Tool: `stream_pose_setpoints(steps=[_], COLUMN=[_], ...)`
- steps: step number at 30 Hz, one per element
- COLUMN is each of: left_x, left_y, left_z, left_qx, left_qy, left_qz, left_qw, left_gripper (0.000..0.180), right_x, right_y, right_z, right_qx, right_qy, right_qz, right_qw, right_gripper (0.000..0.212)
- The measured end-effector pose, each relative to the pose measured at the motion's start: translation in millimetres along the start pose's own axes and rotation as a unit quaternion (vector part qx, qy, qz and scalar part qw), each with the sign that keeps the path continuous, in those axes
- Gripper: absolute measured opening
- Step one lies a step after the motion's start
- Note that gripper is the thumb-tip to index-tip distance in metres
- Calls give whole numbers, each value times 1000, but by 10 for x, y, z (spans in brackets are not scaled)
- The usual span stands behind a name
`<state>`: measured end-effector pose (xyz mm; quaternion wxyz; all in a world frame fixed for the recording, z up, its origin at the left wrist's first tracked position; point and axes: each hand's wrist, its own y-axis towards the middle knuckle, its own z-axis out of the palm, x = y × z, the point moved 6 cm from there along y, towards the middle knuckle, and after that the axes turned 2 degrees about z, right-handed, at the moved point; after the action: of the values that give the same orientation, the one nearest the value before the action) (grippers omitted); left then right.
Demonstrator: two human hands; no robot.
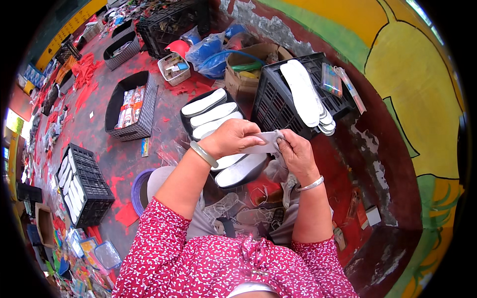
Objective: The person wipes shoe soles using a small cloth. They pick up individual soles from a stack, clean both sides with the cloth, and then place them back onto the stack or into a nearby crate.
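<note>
My left hand (234, 140) pinches one end of a flat, pale strip-like piece (268, 142), which looks like an insole seen nearly edge-on. On its other end my right hand (299, 153) is closed, with a crumpled grey cloth (276, 170) bunched under the fingers and hanging down. Just beyond and below my hands stands a dark basket (185, 121) holding several white insoles (204, 103) in a row, partly hidden by my left hand. To the right, a stack of white insoles (302, 93) lies on an upturned black crate (271, 102).
A checked basket (130, 133) with packets stands at the left, and a black crate (99, 196) of white insoles nearer. Beside my left arm is a purple basin (137, 191). Behind are a cardboard box (238, 82) and plastic bags (211, 52). A painted wall (417, 94) bounds the right.
</note>
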<state>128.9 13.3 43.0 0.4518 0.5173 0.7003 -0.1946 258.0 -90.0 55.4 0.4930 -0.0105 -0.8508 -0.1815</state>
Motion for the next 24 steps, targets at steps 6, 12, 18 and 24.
stream_pose_setpoints(steps=[6, 12, 18, 24], left_x=[48, 15, -73, 88], left_y=[-20, -22, -29, -103], left_z=[159, 184, 172, 75], left_qx=[21, 28, 1, -27], left_qy=[-94, -153, -242, -252], left_qz=[-13, -47, -74, -119], left_qw=[995, 987, 967, 960], left_gripper=[16, 13, 13, 12], right_x=[42, 61, 38, -428], right_y=[-19, -20, -72, -50], right_z=[142, 175, 78, -244], right_qx=[-11, -44, -165, -296], right_qy=[-80, -104, 30, 418], right_qz=[-43, -41, -44, 132], right_qw=[996, 993, 985, 849], right_gripper=[12, 9, 12, 22])
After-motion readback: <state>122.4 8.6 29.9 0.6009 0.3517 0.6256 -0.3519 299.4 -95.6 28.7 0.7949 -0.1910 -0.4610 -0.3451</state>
